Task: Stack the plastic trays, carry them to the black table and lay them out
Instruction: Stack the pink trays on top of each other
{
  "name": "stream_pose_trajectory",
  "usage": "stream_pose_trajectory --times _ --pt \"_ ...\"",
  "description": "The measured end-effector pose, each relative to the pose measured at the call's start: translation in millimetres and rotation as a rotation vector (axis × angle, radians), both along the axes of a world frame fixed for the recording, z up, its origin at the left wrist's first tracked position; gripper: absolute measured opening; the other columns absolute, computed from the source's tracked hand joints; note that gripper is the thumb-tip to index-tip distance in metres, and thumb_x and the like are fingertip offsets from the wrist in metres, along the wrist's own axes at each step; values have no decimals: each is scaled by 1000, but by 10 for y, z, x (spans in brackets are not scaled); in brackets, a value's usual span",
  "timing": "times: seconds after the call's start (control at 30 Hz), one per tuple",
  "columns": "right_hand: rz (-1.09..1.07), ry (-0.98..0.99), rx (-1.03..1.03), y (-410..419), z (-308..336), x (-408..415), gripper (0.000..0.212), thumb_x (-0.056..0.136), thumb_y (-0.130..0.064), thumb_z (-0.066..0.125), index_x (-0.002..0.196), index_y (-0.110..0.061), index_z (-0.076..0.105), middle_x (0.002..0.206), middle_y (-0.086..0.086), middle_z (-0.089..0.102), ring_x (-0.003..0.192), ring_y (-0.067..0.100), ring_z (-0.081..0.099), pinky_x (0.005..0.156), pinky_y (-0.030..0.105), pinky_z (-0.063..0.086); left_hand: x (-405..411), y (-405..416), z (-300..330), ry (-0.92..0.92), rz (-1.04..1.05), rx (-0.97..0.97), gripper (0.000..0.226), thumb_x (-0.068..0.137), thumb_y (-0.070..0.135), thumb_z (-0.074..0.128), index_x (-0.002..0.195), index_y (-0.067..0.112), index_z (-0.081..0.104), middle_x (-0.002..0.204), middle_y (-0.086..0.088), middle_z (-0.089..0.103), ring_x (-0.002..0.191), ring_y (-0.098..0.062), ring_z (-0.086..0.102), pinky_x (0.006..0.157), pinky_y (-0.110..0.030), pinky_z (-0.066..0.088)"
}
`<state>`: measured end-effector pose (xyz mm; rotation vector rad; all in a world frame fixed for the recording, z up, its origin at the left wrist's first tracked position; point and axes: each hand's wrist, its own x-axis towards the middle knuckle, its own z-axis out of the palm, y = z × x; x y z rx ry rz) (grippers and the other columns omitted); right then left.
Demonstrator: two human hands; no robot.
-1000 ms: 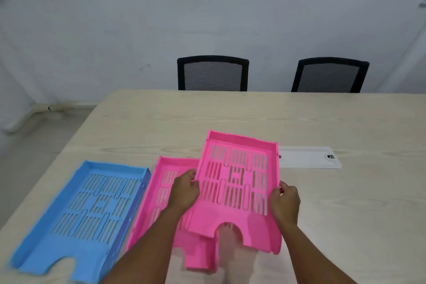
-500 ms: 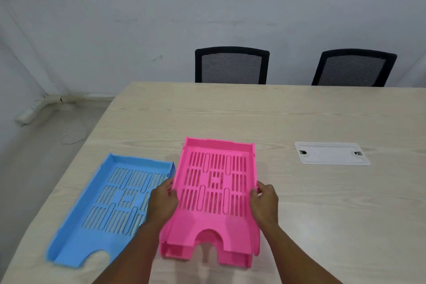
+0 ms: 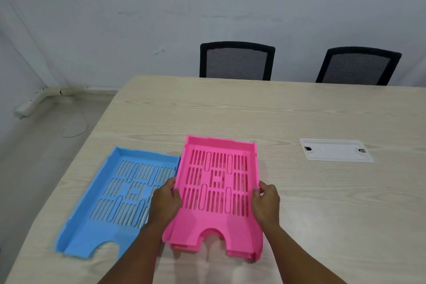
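Two pink plastic trays sit nested one on the other on the light wooden table, near its front edge. My left hand grips the left rim of the pink stack and my right hand grips its right rim. A blue plastic tray lies flat on the table just left of the pink stack, its right side partly behind my left hand. No black table is in view.
A white cable-cover plate is set into the table at the right. Two black mesh chairs stand at the far edge. The table's left edge drops to a grey floor with a cable.
The upper pink tray, held tilted above and right of the lower one a second ago, has come down onto it and now sits squarely nested. Both hands stayed on its rims.
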<state>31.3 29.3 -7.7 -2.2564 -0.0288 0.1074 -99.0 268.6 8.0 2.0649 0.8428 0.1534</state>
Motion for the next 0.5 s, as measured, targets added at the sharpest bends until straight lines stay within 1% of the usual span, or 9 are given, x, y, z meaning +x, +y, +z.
stream_pose_trajectory --times 0.07,0.13,0.17,0.23,0.27,0.3,0.4,0.43,0.5 --pt "3 -10 9 -16 19 -6 20 99 -8 50 97 2 68 91 8 51 70 7 50 72 25 40 4 4 -5 -9 -3 -24 34 101 5 48 129 16 62 88 1 75 68 -13 74 62 -33 64" --pt "5 -14 14 -23 29 -21 20 99 -9 50 96 -1 68 92 8 51 71 8 52 73 26 42 16 13 3 -9 1 -30 37 101 5 48 134 15 60 94 -1 75 72 -14 74 63 -32 63" --pt "-2 -18 17 -22 28 -31 20 99 -9 50 95 -3 68 92 7 51 72 9 53 72 25 43 28 14 11 -10 2 -35 38 101 4 47 136 14 59 96 -3 75 74 -15 74 64 -33 63" --pt "-31 -41 30 -20 21 -61 19 99 -9 49 90 -5 66 89 5 50 71 11 54 64 17 40 52 4 30 -17 -5 -57 38 101 3 46 135 13 59 96 -4 75 76 -18 74 70 -41 64" --pt "-45 -50 36 -23 19 -72 20 99 -8 49 88 -6 65 87 4 49 70 13 54 62 14 38 63 -6 39 -19 -8 -64 37 101 3 45 133 14 60 94 -4 75 76 -19 74 71 -43 65" --pt "-52 -47 40 -30 18 -76 20 99 -8 49 86 -5 65 87 5 49 70 13 54 61 13 37 73 -16 47 -18 -8 -63 37 101 3 45 132 15 61 92 -3 75 74 -19 75 69 -43 65" --pt "-46 -18 33 -54 19 -64 22 99 -9 49 88 -4 67 89 7 50 70 11 54 61 16 38 88 -52 59 -13 -10 -35 38 101 4 45 134 16 60 89 -2 75 68 -17 73 58 -31 61" --pt "-46 -17 32 -59 22 -57 22 100 -9 48 90 -5 67 89 6 50 70 11 54 62 18 38 94 -66 60 -14 -13 -29 38 101 4 45 134 15 60 89 -3 76 67 -17 73 58 -30 61" --pt "-50 -20 34 -61 39 -38 21 100 -10 48 94 -5 68 90 6 50 70 10 54 63 20 39 116 -84 64 -10 -5 -32 39 101 3 45 136 13 58 91 -6 76 69 -19 73 64 -36 63"
